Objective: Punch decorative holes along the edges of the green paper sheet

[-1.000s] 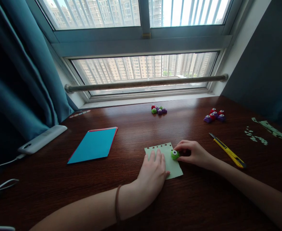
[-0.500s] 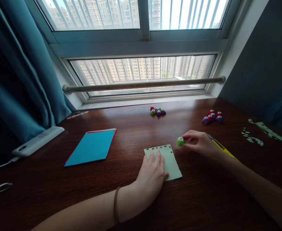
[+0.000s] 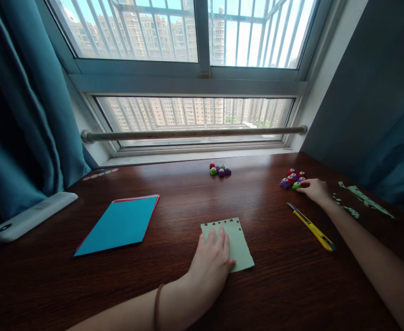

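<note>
My left hand (image 3: 210, 259) lies flat, fingers spread, on a pale green sheet of paper (image 3: 240, 250). Small shapes are cut through the paper along its top edge and at its upper right corner. Far to the right, my right hand (image 3: 315, 191) pinches a small green craft punch (image 3: 296, 186). That punch is at the front of a group of red and purple craft punches (image 3: 291, 179) on the table. Between my arms, a yellow utility knife (image 3: 314, 227) lies with its tip pointing away from me.
A second cluster of small punches (image 3: 221, 172) sits near the window. Blue paper (image 3: 121, 225) over red sheets lies left, beside a white device (image 3: 32, 216). Green paper strips (image 3: 369, 200) and tiny cut-outs (image 3: 351, 212) lie at far right. A metal rail (image 3: 195, 135) crosses the window.
My right hand has carried the green craft punch from beside the paper, away and to the right, to the right-hand group. My left hand stays on the paper. The view has tilted slightly.
</note>
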{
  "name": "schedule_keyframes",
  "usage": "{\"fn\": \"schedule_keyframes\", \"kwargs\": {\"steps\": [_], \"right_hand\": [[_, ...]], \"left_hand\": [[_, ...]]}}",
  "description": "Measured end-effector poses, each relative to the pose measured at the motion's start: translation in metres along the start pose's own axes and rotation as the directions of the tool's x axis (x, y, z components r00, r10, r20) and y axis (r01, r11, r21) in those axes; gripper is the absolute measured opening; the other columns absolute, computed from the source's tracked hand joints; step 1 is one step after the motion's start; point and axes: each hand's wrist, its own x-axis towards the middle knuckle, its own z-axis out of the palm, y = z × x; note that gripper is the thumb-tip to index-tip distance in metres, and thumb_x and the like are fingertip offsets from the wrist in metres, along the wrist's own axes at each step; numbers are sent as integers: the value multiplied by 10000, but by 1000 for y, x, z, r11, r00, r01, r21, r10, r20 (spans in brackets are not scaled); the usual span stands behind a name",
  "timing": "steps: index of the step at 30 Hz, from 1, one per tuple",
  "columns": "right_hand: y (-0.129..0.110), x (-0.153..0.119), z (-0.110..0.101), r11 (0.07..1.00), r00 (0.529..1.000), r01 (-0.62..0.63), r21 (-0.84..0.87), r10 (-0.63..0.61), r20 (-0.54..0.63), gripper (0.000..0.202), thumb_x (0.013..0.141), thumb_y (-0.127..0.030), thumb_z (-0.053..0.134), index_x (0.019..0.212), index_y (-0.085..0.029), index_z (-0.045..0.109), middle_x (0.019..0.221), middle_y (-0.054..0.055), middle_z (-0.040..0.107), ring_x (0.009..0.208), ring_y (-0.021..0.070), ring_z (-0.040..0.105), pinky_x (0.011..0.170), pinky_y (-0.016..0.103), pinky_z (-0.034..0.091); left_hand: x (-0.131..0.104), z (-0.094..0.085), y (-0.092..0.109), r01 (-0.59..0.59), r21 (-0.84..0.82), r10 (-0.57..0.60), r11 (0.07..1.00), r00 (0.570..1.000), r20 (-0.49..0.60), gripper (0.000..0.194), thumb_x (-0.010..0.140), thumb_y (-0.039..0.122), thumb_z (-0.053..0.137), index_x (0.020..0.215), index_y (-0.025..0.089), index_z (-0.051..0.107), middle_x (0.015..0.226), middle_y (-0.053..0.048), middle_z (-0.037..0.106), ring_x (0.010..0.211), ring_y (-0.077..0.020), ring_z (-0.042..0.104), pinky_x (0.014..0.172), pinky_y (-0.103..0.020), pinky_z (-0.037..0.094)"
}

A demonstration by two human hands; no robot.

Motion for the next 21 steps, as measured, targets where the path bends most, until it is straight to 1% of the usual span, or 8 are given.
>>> {"fn": "schedule_keyframes", "kwargs": {"steps": [2, 4, 6, 7, 9, 13, 17, 21], "right_hand": [[-14, 5, -5, 994, 998, -4, -113, 11, 58, 302, 658, -320, 665, 913, -157, 672, 869, 112, 653, 826, 253, 602, 676, 297, 441], [-39, 9, -11, 981, 998, 7, -194, 7, 68, 260, 681, -297, 644, 897, -153, 668, 871, 145, 641, 839, 288, 595, 674, 339, 440], [-77, 11, -14, 983, 993, 115, -145, -110, 44, 226, 714, -252, 607, 908, -151, 661, 913, 154, 629, 874, 299, 586, 709, 367, 441], [-99, 12, -12, 969, 971, 238, -66, -236, 34, 234, 734, -222, 585, 949, -155, 650, 957, 143, 624, 903, 286, 580, 752, 368, 438], [-145, 16, 0, 907, 907, 404, 117, -414, 79, 257, 760, -181, 561, 1004, -134, 628, 987, 127, 624, 931, 252, 575, 818, 342, 430], [-218, 31, 43, 822, 835, 514, 246, -545, 74, 448, 764, -165, 582, 1202, -123, 497, 1199, 109, 521, 1106, 198, 475, 949, 266, 355], [-245, 41, 80, 806, 841, 494, 326, -538, 54, 478, 756, -165, 602, 1207, -77, 470, 1204, 153, 505, 1118, 229, 460, 952, 312, 352], [-246, 36, 90, 803, 866, 445, 397, -498, 36, 280, 756, -142, 593, 1035, -122, 577, 1043, 118, 600, 992, 226, 538, 874, 320, 404]], "left_hand": [[0, -2, 1, 8, -19, -8, 1000, 1000, 19, 521, 868, 410, 425, 1263, 71, 423, 1329, -184, 375, 1177, -342, 374, 928, -518, 347], [0, -3, 1, 12, -33, -11, 999, 1000, 29, 528, 872, 418, 414, 1266, 67, 418, 1328, -187, 374, 1184, -340, 369, 932, -517, 345], [0, -3, 1, 10, -38, -10, 999, 1000, 21, 532, 869, 425, 417, 1261, 65, 425, 1325, -192, 376, 1182, -339, 373, 938, -518, 340], [0, -3, 1, 9, -38, -8, 999, 1000, 11, 531, 866, 425, 424, 1256, 65, 431, 1323, -193, 377, 1179, -340, 375, 940, -520, 337], [0, -2, 0, 6, -36, -6, 999, 1000, -11, 527, 859, 422, 439, 1250, 69, 439, 1319, -196, 383, 1173, -342, 382, 939, -521, 338], [-1, 4, -3, 14, -35, -15, 999, 999, -45, 522, 841, 448, 455, 1240, 112, 459, 1318, -187, 390, 1178, -373, 363, 917, -563, 332], [-1, 5, -5, 9, -49, -13, 999, 995, -96, 621, 782, 541, 492, 1254, 141, 434, 1318, -185, 386, 1189, -399, 327, 906, -597, 312], [6, -15, -14, 131, -78, -137, 988, 988, -72, 619, 679, 529, 634, 1094, 82, 531, 1104, -185, 523, 1020, -334, 475, 806, -448, 438]]}}
